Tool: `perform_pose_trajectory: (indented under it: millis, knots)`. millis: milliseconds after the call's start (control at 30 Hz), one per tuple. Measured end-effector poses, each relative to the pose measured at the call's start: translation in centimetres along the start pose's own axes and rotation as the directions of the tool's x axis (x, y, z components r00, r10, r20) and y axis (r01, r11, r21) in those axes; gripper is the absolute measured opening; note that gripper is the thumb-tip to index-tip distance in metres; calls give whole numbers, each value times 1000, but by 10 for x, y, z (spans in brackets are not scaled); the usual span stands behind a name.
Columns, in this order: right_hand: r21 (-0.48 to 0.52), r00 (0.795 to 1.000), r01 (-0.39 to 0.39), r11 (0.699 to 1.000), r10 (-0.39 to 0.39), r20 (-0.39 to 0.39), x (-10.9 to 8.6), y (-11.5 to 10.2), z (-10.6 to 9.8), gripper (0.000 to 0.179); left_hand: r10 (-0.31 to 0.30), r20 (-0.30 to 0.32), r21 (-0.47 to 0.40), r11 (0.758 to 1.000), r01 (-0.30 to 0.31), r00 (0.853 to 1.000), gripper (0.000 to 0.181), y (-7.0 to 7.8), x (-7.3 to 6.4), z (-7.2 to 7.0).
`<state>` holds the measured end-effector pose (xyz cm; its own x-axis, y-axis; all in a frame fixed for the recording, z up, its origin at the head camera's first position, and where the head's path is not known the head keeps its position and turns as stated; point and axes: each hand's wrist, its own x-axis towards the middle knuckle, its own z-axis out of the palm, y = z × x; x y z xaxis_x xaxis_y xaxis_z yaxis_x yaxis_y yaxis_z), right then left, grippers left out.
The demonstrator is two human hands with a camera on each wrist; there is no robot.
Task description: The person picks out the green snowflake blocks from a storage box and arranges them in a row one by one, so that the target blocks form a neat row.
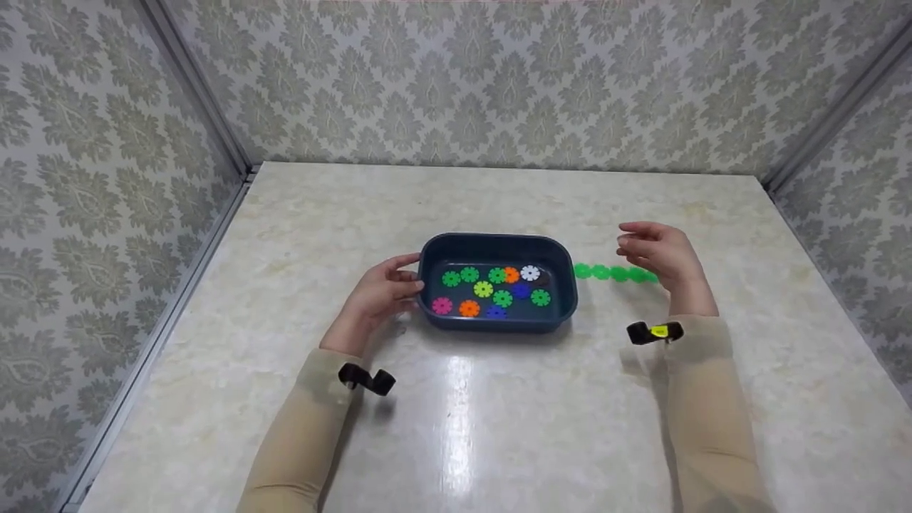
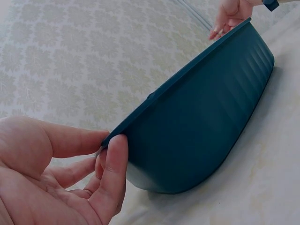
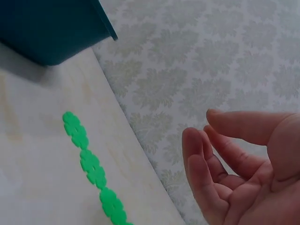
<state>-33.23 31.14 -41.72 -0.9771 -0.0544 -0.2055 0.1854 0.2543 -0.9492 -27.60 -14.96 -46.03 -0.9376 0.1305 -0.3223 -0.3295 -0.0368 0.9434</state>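
Observation:
A dark blue plastic basin (image 1: 499, 324) stands on the table. Lying on its floor are several flower-shaped notched plastic discs, among them a yellow disc (image 1: 483, 289), a white disc (image 1: 530, 273) and a pink disc (image 1: 442, 306). My left hand (image 1: 388, 291) pinches the basin's left rim between thumb and fingers, close up in the left wrist view. To the right of the basin, a chain of linked green discs (image 3: 93, 168) lies on the table. Over the chain's right end hovers my right hand (image 1: 662, 253), its fingers loosely bent and holding nothing.
The pale marbled table (image 1: 342, 206) reaches back to a patterned wall (image 1: 491, 85). Similar wall panels stand at both sides, with metal frame posts at the corners. Black straps with a camera mount sit on both wrists.

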Motion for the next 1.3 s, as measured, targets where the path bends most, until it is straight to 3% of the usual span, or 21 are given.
perform_pose_trajectory:
  millis: [367, 700, 933, 1300]
  knots:
    - [-113, 979, 88, 990, -66, 191, -4, -30, 70, 45, -5, -7, -8, 1000, 5, 1000, 60, 1, -2, 0]
    - [-201, 929, 74, 977, 6, 370, -6, -34, 128, 44, -27, -19, 6, 1000, 27, 999, 59, 3, -3, 1]
    - [-294, 914, 98, 951, 31, 405, -2, -28, 153, 44, -33, -19, -3, 999, 33, 999, 59, 2, -3, 1]
    - [-404, 918, 177, 897, -2, 398, 1, -18, 169, 42, -39, -28, -8, 999, 39, 999, 59, 3, -2, 1]
